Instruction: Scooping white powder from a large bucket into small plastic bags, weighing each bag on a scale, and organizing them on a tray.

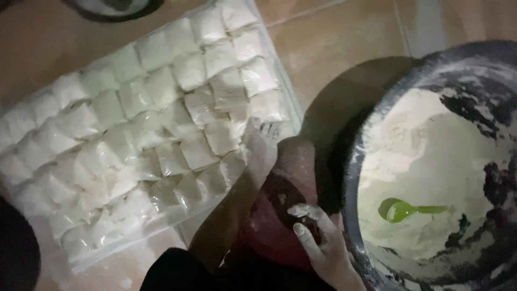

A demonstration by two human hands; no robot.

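My left hand (262,144), dusted white with flour, lies flat at the near right corner of a big sheet of small clear packets (145,124) filled with white powder. It holds nothing. My right hand (318,240), also floury, rests with fingers spread on red cloth (269,226) over my lap, just left of a large dark basin (355,161). The basin holds a heap of white flour (425,156) with a green spoon (406,209) lying on it.
The packets lie in tight rows on a clear plastic sheet over a brown tiled floor (334,48). A dark round rim (110,11) shows at the top edge. A dark shape (16,253) sits at the bottom left. The light is dim.
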